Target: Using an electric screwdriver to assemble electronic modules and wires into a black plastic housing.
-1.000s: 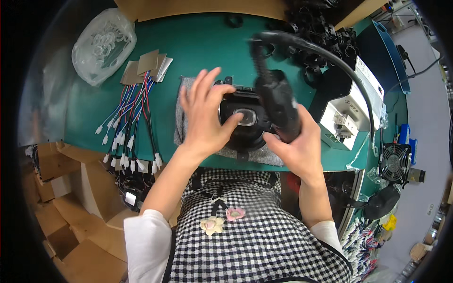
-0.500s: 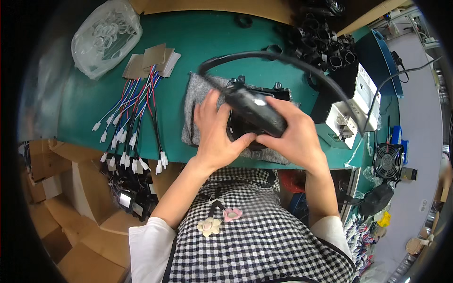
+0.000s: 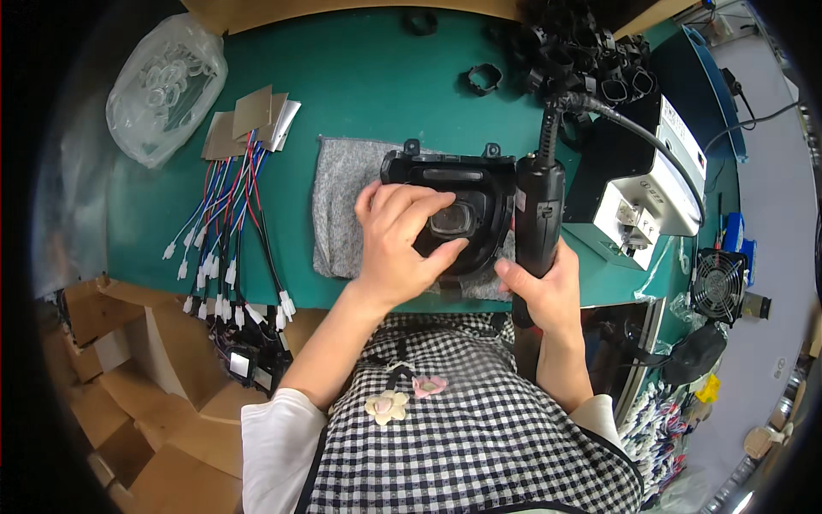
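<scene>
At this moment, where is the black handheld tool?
In the head view, the tool is right of centre, in the right hand, between the black housing on its left and the black-and-white machine on its right.

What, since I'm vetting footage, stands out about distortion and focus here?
Head view: corners go black; in the head view, the green table bows along its near edge; also in the head view, the black handheld tool in the right hand looks fairly sharp.
</scene>
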